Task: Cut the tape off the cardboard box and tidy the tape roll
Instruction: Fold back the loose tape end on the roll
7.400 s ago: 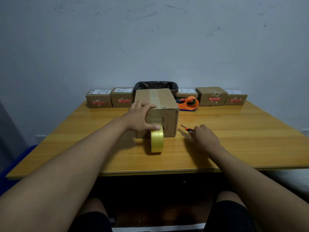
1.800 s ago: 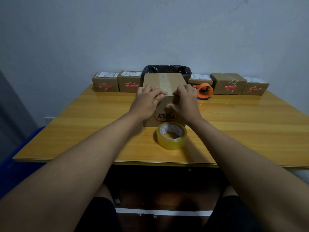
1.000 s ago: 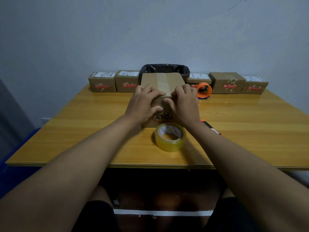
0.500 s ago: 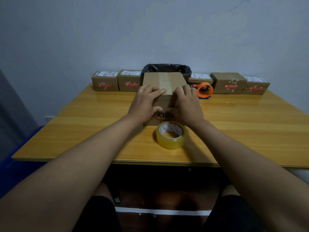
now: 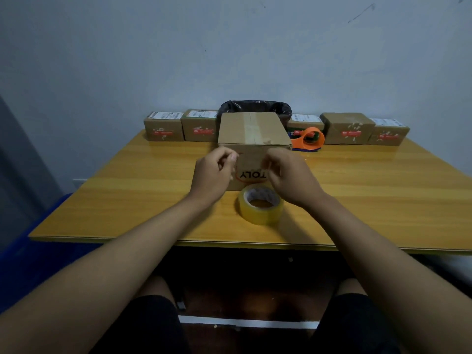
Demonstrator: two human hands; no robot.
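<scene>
Your cardboard box (image 5: 254, 139) sits on the worktop (image 5: 383, 200) with a strip of tape (image 5: 251, 129) running down the middle of its top and an upside-down oval logo on the side facing you. Your left hand (image 5: 213, 176) is raised in front of the box's near face, at its left part, with the fingers (image 5: 228, 159) curled in and the thumb meeting the fingertips as if pinching; whether anything is held between them cannot be told. Your right hand (image 5: 291, 178) is raised in front of the box's right part, fingers likewise curled narrow toward the thumb, and what they hold, if anything, cannot be made out. The tape roll (image 5: 261, 204) lies flat on the worktop just in front of the box, between your wrists, touched by neither hand. Behind the box stands a bin lined with a black bag (image 5: 255, 107), an orange tape dispenser (image 5: 307, 139) lies to the box's right rear, and a row of small parcels (image 5: 163, 126) lines the worktop's far edge on both sides of the box.
</scene>
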